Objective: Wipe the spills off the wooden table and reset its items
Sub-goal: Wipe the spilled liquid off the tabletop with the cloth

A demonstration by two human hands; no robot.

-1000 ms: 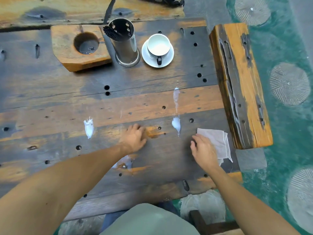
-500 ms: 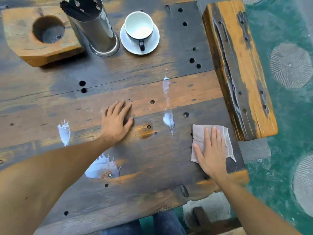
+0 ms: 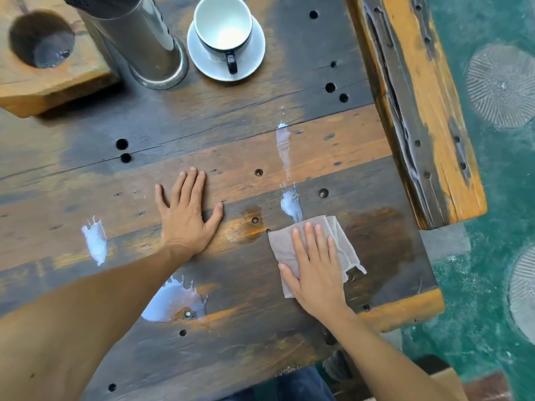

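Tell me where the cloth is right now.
In the head view the cloth lies flat on the wooden table near its right edge, pressed under the right hand, its top corner touching the white spill.

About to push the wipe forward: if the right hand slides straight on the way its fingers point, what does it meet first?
The right hand, flat on the cloth, points up the table. The cloth's front edge already touches the white spill; its streak follows. The cup and saucer lie further, slightly left.
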